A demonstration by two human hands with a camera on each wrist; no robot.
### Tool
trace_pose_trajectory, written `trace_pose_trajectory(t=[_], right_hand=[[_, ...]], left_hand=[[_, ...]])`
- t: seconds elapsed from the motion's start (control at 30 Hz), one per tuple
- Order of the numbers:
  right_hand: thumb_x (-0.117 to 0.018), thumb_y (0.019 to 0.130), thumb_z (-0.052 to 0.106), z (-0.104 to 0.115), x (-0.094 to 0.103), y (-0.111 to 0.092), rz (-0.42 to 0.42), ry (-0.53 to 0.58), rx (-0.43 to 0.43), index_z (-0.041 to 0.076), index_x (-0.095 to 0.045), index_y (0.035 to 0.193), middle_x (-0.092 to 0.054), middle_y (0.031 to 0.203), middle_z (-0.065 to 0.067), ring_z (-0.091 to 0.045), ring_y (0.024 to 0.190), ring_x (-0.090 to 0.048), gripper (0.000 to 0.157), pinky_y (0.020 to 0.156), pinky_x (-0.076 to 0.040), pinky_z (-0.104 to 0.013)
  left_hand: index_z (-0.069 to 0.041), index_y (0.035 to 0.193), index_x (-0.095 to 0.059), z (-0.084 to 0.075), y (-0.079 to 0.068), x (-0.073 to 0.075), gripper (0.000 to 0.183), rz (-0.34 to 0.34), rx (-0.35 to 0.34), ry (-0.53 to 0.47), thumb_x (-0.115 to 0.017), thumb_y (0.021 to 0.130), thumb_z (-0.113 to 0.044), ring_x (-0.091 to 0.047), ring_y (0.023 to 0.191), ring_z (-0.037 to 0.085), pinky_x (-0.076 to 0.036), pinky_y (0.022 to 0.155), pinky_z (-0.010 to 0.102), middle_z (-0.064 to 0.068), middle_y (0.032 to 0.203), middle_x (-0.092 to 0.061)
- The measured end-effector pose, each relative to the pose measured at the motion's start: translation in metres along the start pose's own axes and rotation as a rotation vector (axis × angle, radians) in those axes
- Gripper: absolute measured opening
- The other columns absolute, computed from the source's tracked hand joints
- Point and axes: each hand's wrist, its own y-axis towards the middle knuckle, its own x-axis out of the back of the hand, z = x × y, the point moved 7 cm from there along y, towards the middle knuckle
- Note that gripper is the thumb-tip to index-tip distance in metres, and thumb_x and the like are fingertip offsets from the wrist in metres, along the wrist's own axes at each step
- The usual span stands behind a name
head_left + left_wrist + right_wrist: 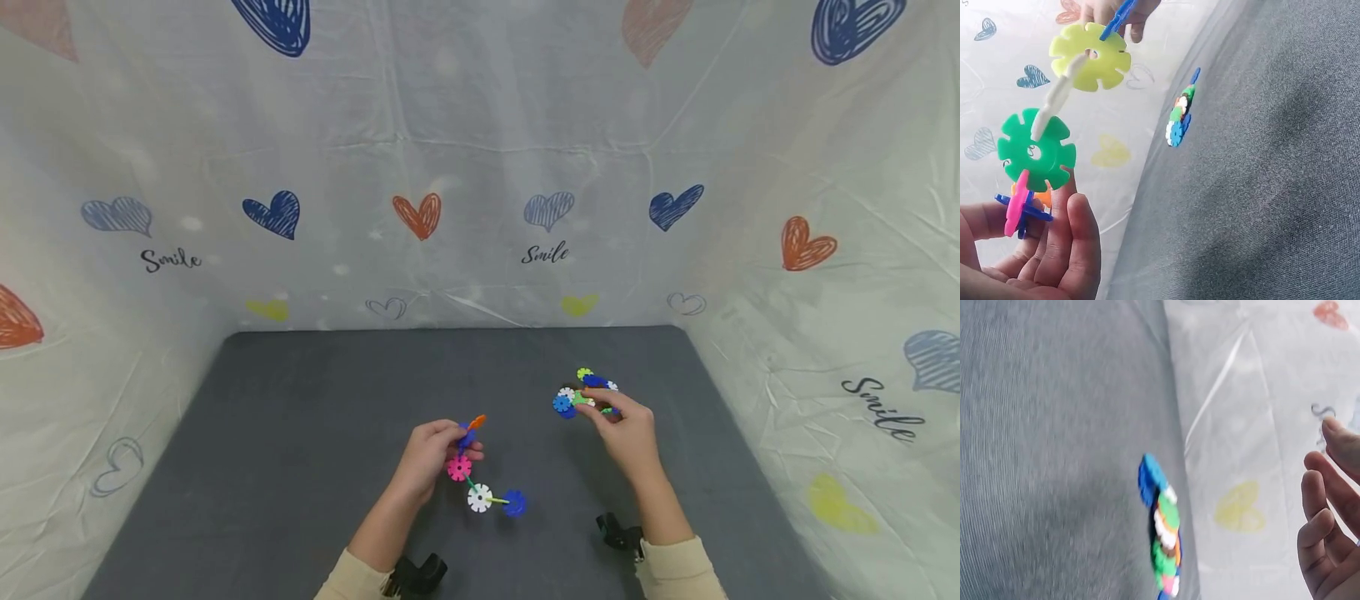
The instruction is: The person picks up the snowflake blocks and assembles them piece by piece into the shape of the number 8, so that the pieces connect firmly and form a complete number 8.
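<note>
My left hand (426, 458) holds one end of a chain of slotted plastic snowflake discs, gripping it by a blue disc (467, 438) with an orange disc (478, 422) beside it. From there the chain hangs through a pink disc (460, 468), a green disc (1054, 159), a white disc (480, 498) and a yellow disc (1107, 69) to a blue disc (515, 503) at the far end. Over a pile of loose discs (1166, 525) hovers my right hand (630, 429). Its thumb and fingers are apart with nothing between them in the right wrist view.
The pile lies on a dark grey tabletop (300, 400), toward the back right. A pale curtain (465, 167) printed with hearts stands behind the table and along both sides. Black wrist mounts (420, 575) sit at the cuffs of beige sleeves (678, 571).
</note>
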Motion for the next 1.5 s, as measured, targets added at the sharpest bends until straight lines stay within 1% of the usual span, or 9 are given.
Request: trace_pose_trajectory(t=[0.13,0.3,0.4,0.5,0.63,0.83,1.07,1.23,1.5], right_hand=[[-0.087,0.080,0.012,-0.020,0.009,0.002,-0.021,-0.057,-0.086,0.009,-0.080,0.100,-0.077,0.094,-0.009,-0.003,0.074,-0.059,0.022,0.058,-0.047,-0.012],[-0.084,0.084,0.018,-0.047,0.015,0.002,-0.003,-0.112,-0.219,0.010,-0.079,0.106,-0.076,0.097,-0.010,-0.012,0.071,-0.058,0.024,0.053,-0.043,-0.021],[-0.081,0.087,0.021,-0.063,0.019,0.001,0.015,-0.159,-0.285,0.010,-0.077,0.110,-0.076,0.103,-0.010,-0.018,0.080,-0.065,0.026,0.061,-0.049,-0.025],[-0.080,0.089,0.022,-0.077,0.023,0.000,0.021,-0.194,-0.333,0.009,-0.076,0.115,-0.076,0.108,-0.011,-0.026,0.093,-0.068,0.029,0.075,-0.055,-0.036],[-0.078,0.091,0.024,-0.096,0.025,-0.002,0.041,-0.208,-0.408,0.007,-0.073,0.120,-0.074,0.115,-0.016,-0.035,0.102,-0.069,0.034,0.087,-0.054,-0.051],[-0.072,0.096,0.025,-0.121,0.019,-0.003,0.140,-0.247,-0.498,0.003,-0.065,0.131,-0.067,0.127,-0.021,-0.039,0.109,-0.066,0.042,0.091,-0.051,-0.053],[-0.068,0.098,0.020,-0.125,0.012,0.001,0.221,-0.360,-0.504,0.000,-0.064,0.132,-0.063,0.121,-0.026,-0.037,0.102,-0.062,0.039,0.085,-0.050,-0.053],[-0.070,0.096,0.016,-0.124,0.015,0.002,0.245,-0.381,-0.522,-0.003,-0.066,0.124,-0.060,0.119,-0.028,-0.040,0.104,-0.059,0.034,0.087,-0.049,-0.054],[-0.074,0.093,0.022,-0.118,0.023,-0.004,0.264,-0.358,-0.600,0.000,-0.062,0.104,-0.064,0.092,-0.014,-0.029,0.082,-0.057,0.028,0.068,-0.045,-0.040]], left_hand=[[0.009,0.103,-0.063,-0.002,-0.001,0.000,0.023,-0.003,-0.012,-0.008,-0.055,0.102,-0.012,-0.077,0.083,0.025,-0.060,0.080,0.031,0.017,0.092,-0.075],[0.007,0.101,-0.072,-0.002,0.000,0.002,0.027,-0.041,-0.024,0.076,-0.064,0.098,-0.019,-0.068,0.083,0.019,-0.054,0.077,0.030,0.010,0.090,-0.074],[0.003,0.099,-0.076,-0.001,0.001,0.003,0.026,-0.069,-0.027,0.117,-0.068,0.096,-0.022,-0.061,0.079,0.016,-0.051,0.074,0.029,0.004,0.087,-0.071],[0.002,0.100,-0.076,-0.002,0.000,0.003,0.027,-0.074,-0.048,0.134,-0.069,0.096,-0.024,-0.064,0.076,0.016,-0.054,0.075,0.031,0.004,0.088,-0.069],[0.001,0.102,-0.076,-0.001,-0.001,0.003,0.027,-0.080,-0.047,0.136,-0.068,0.097,-0.025,-0.066,0.077,0.017,-0.056,0.079,0.033,0.005,0.091,-0.070],[0.001,0.104,-0.076,-0.001,-0.002,0.002,0.027,-0.088,-0.046,0.139,-0.066,0.099,-0.024,-0.066,0.079,0.017,-0.056,0.080,0.037,0.005,0.091,-0.071],[0.002,0.103,-0.076,-0.004,-0.001,0.000,0.025,-0.102,-0.040,0.154,-0.064,0.100,-0.020,-0.063,0.078,0.017,-0.056,0.080,0.037,0.005,0.089,-0.070],[0.001,0.103,-0.076,-0.007,-0.003,-0.002,0.026,-0.093,-0.052,0.134,-0.066,0.099,-0.023,-0.063,0.077,0.016,-0.055,0.077,0.034,0.005,0.089,-0.071],[0.002,0.104,-0.076,-0.007,-0.006,-0.005,0.028,-0.066,-0.052,0.119,-0.065,0.100,-0.023,-0.065,0.079,0.017,-0.055,0.080,0.037,0.005,0.091,-0.071]])
